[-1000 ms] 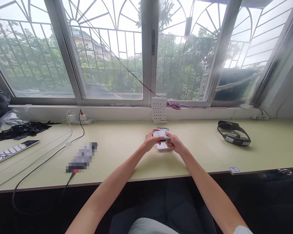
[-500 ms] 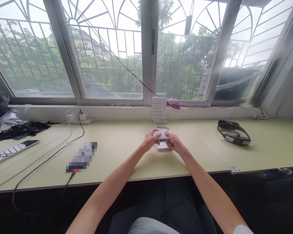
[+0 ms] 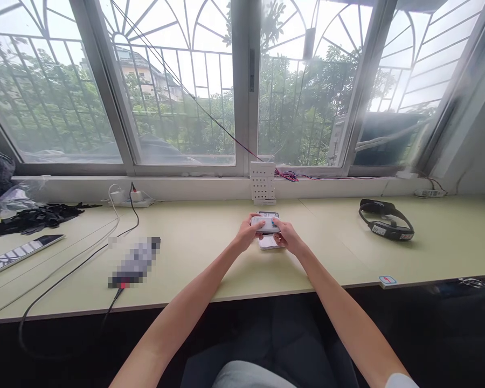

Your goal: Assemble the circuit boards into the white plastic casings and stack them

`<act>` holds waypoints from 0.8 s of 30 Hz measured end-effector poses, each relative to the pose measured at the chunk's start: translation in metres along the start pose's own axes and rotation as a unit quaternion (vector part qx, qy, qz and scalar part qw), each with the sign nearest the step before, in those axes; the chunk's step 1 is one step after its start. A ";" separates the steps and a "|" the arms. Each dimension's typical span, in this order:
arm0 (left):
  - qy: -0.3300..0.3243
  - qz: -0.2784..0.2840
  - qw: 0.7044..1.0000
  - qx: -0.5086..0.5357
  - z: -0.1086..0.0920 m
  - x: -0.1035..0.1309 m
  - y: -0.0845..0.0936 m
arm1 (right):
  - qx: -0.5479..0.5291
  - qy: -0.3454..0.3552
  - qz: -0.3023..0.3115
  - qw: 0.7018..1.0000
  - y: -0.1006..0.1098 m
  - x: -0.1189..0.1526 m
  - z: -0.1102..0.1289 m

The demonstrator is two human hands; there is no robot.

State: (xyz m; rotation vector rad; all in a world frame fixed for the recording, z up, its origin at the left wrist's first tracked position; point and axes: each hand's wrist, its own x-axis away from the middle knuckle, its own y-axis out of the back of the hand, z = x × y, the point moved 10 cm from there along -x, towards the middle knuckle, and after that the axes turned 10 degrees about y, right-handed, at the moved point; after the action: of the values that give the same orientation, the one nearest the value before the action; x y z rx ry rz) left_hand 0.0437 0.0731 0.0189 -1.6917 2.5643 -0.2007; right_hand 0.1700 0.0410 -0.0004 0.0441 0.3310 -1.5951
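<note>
Between my two hands is a small white flat box [image 3: 265,224], held up just above the table. My left hand [image 3: 249,230] grips its left end, thumb on the upper face. At the other end my right hand [image 3: 286,235] pinches it, with a small blue patch showing beside the thumb. Beneath, a white flat piece [image 3: 270,242] lies on the table, partly covered by the held box and fingers. A flat item with dark print [image 3: 269,214] shows just behind; its lower part is hidden.
A white perforated stand [image 3: 262,183] leans near the window sill. On the right lies a black head strap device [image 3: 388,222]. To the left are a blurred dark device [image 3: 135,261] with a cable, a phone [image 3: 22,254] and black strips [image 3: 32,218].
The white box has tilted slightly in my hands, and more of its blue patch shows by my right thumb. Both hands keep their hold in nearly the same place.
</note>
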 end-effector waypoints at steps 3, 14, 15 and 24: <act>-0.011 -0.044 0.999 0.012 0.000 -0.002 0.010 | 0.002 -0.004 0.010 1.000 -0.003 0.001 0.001; -0.027 -0.131 0.989 0.065 0.004 -0.007 0.034 | 0.044 -0.007 0.086 0.995 -0.011 0.000 -0.008; -0.021 -0.118 0.990 0.072 0.005 -0.007 0.031 | 0.044 -0.004 0.087 0.995 -0.011 0.000 -0.007; -0.038 -0.040 0.998 0.035 -0.011 -0.007 0.019 | 0.068 0.052 0.091 0.992 -0.013 0.000 0.003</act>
State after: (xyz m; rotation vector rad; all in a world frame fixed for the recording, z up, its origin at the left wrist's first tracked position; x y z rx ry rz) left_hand 0.0282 0.0873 0.0265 -1.7440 2.4077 -0.2229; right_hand 0.1579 0.0406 0.0053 0.2564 0.2889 -1.4346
